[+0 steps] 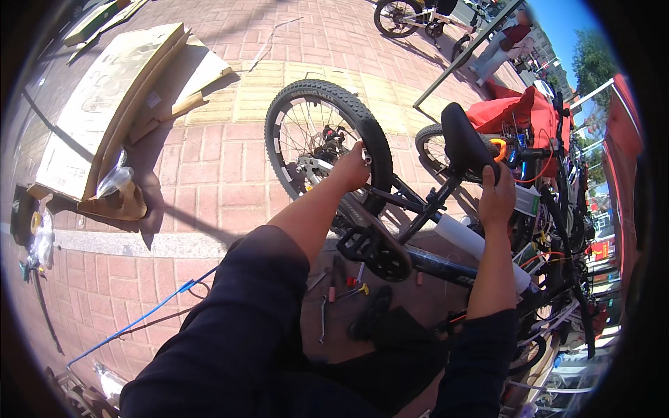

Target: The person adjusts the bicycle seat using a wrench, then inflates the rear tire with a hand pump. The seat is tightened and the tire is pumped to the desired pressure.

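Note:
A black bicycle leans across the view, its knobbly rear wheel (pixel 377 141) standing on the paving. My left hand (pixel 348 171) is closed beside this wheel, near the hub and rear frame. A small silver metal piece (pixel 368 159) with a rounded end shows at its fingers; the rest is hidden. My right hand (pixel 497 198) grips the end of the black saddle (pixel 468 143). Below my left hand are the crank and chainring (pixel 387 259) and a black pedal (pixel 354 244). White wrapping (pixel 460 235) covers part of the frame.
A wrench (pixel 322 320) and a yellow-handled tool (pixel 362 290) lie on the ground near my shoe (pixel 377 304). Flattened cardboard (pixel 104 104) lies at left, a blue cord (pixel 139 322) below it. More bicycles (pixel 557 209) crowd the right; a person (pixel 505 45) stands far off.

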Action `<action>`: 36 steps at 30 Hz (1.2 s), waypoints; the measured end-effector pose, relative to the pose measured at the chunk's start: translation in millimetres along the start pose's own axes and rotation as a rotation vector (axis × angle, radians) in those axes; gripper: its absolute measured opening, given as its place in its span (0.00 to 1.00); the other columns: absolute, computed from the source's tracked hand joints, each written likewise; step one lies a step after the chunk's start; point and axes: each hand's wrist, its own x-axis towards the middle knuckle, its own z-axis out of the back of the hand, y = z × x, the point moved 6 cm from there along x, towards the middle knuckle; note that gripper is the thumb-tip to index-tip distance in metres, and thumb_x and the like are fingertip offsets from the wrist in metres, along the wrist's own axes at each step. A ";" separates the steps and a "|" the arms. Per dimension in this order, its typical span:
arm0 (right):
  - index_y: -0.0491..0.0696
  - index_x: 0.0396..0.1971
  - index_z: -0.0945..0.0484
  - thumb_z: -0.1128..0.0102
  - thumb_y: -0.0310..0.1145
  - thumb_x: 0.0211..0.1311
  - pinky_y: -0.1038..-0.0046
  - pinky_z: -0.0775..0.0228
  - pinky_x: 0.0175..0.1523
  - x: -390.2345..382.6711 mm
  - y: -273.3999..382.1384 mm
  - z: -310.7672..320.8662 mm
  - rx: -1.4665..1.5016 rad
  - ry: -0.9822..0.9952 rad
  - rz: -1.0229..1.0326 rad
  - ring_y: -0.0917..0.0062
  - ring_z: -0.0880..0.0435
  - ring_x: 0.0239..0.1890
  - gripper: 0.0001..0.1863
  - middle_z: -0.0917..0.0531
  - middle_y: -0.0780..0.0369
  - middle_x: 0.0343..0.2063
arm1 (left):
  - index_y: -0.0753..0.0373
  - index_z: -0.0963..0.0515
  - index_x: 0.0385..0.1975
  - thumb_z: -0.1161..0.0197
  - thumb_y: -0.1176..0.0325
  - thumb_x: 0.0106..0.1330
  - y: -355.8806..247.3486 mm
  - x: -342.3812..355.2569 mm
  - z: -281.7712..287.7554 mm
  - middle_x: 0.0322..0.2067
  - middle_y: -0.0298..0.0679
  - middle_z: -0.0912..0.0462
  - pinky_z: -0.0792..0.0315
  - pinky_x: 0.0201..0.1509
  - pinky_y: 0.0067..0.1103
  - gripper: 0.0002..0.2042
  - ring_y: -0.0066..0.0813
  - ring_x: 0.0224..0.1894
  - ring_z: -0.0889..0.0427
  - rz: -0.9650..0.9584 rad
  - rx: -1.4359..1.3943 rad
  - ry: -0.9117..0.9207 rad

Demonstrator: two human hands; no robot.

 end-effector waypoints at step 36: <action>0.39 0.54 0.28 0.34 0.42 0.60 0.58 0.36 0.62 -49.8 84.4 31.0 -0.053 -0.480 0.377 0.52 0.26 0.55 0.28 0.21 0.48 0.50 | 0.64 0.21 0.54 0.30 0.71 0.58 -14.8 -22.1 61.9 0.39 0.37 0.14 0.27 0.47 0.19 0.22 0.18 0.40 0.19 -0.103 -0.414 0.183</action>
